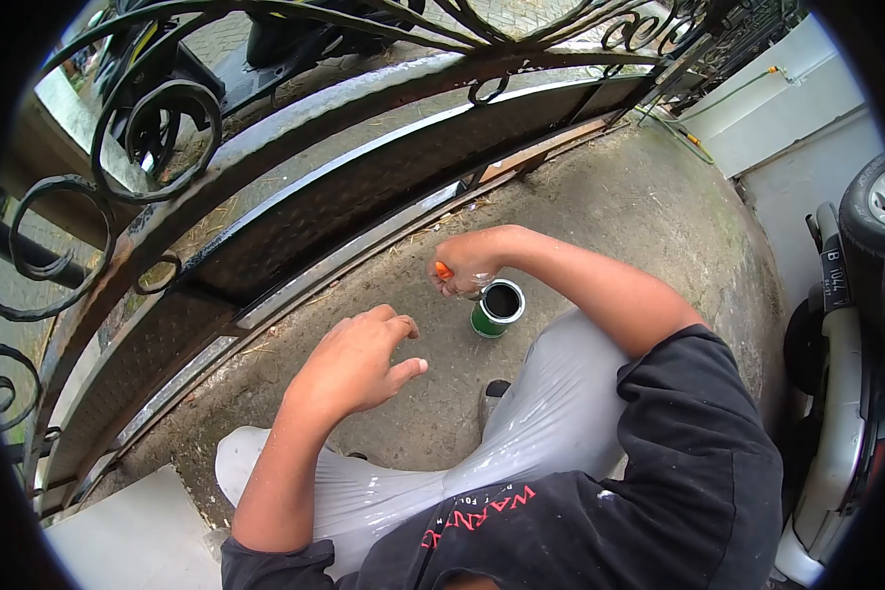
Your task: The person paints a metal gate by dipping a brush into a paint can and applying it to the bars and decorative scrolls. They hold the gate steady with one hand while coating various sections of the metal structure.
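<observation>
Head-camera footage is centred on a small green paint can (498, 310), which is seen standing upright on the concrete ground (619, 206). Its lid is off and its inside is filled with a dark, nearly black liquid; a pale metal rim is seen around the opening. The can is placed just beside the person's right knee, between the two hands and a little nearer the right one.

An orange-handled tool (443, 268) — most likely a brush, though its working end is hidden by the fingers — is gripped in the right hand (467, 261), directly above and touching close to the can's far rim. Only the orange tip is shown.

Beyond the can, a black wrought-iron gate (295, 197) with scrollwork is seen running diagonally across the view, with its solid lower panel glossy and dark; a metal track is laid along its foot. Light grey trousers (551, 413) are worn over crossed legs, and a dark sweatshirt with red lettering is seen at the bottom edge. At the right edge, the rear of a motorcycle (841, 324) with a number plate is parked near the person. A white wall is seen in the upper right corner.

The left hand (359, 359) is held empty above the ground — palm down, fingers loosely spread and slightly curled, forearm extended forward from the lower left. The right arm is bent at the elbow, with the wrist turned inward and the fingers closed around the tool.
</observation>
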Demonstrator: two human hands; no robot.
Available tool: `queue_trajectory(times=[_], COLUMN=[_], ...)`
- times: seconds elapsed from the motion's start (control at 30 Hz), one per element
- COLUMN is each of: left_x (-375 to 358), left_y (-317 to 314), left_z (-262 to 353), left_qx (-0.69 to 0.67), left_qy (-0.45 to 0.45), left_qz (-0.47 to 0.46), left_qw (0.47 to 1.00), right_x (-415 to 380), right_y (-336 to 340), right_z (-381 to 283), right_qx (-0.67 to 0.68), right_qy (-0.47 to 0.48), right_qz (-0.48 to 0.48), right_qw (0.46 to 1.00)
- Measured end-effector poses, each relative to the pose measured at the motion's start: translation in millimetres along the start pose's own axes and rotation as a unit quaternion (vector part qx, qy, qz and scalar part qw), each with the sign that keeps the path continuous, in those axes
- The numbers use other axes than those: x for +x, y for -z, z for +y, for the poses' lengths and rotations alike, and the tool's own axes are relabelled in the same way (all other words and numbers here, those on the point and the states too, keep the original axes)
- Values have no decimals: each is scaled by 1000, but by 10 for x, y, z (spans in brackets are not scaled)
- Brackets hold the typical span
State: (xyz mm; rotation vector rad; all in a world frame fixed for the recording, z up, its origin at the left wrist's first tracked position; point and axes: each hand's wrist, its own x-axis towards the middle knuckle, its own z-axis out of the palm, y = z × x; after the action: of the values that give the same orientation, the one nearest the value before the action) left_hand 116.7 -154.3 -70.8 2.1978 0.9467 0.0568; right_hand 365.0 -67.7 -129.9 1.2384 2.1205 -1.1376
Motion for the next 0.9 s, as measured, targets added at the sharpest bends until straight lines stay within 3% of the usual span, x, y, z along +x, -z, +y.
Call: queue_trajectory(times=[0.57, 0.77, 0.9], left_x=[44, 88, 42], left_y=[5, 28, -93], left_z=[12, 40, -106], left_qx=[-4, -6, -3], left_qy=[6, -11, -16], left_qz=[-7, -29, -1], left_qw=[1000, 999, 1000], right_x=[-17, -69, -85], right_y=[12, 67, 73], right_z=[49, -29, -71], right_qx=[31, -24, 30], right_qy=[-26, -43, -51], right_qz=[-13, -33, -11], right_qw=[999, 998, 998])
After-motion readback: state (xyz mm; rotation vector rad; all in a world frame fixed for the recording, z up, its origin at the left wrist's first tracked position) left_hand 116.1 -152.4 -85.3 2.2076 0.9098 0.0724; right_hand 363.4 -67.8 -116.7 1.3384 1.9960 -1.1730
